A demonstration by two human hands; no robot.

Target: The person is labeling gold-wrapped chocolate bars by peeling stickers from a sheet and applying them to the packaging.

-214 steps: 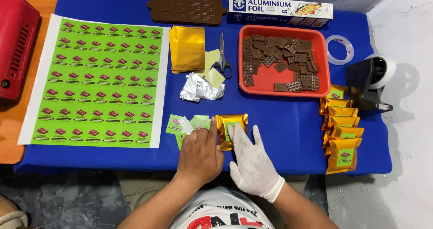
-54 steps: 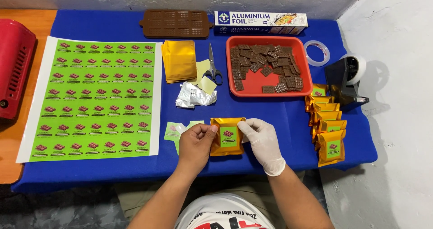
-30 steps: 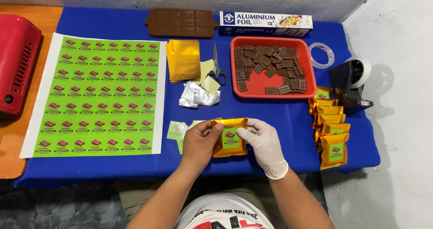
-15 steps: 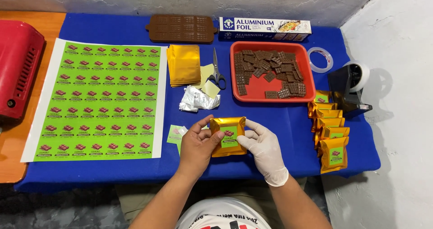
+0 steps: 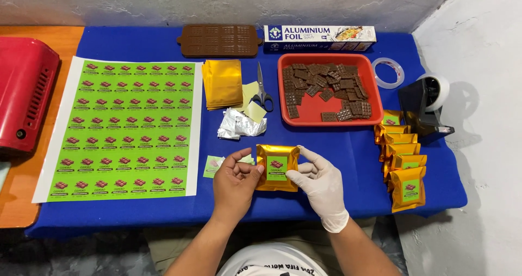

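A gold foil pouch (image 5: 278, 168) with a green label on its face is held just above the blue tablecloth (image 5: 337, 151), near the front edge. My bare left hand (image 5: 235, 182) pinches its left side. My right hand (image 5: 322, 183), in a white glove, grips its right side with the thumb along the top corner. A loose green sticker (image 5: 213, 166) lies on the cloth just left of my left hand.
A big sheet of green labels (image 5: 125, 129) lies at left, beside a red machine (image 5: 24, 99). Behind are gold pouches (image 5: 222, 83), scissors (image 5: 263, 89), crumpled foil (image 5: 240, 127), a red tray (image 5: 326, 113) of chocolate pieces, a brown mould (image 5: 219, 40), a foil box (image 5: 319, 37). Finished pouches (image 5: 402, 159) and a tape dispenser (image 5: 427, 103) sit right.
The pouch, earlier flat on the cloth with both hands pressing it, was lifted and tilted; now it faces me upright, held at both sides.
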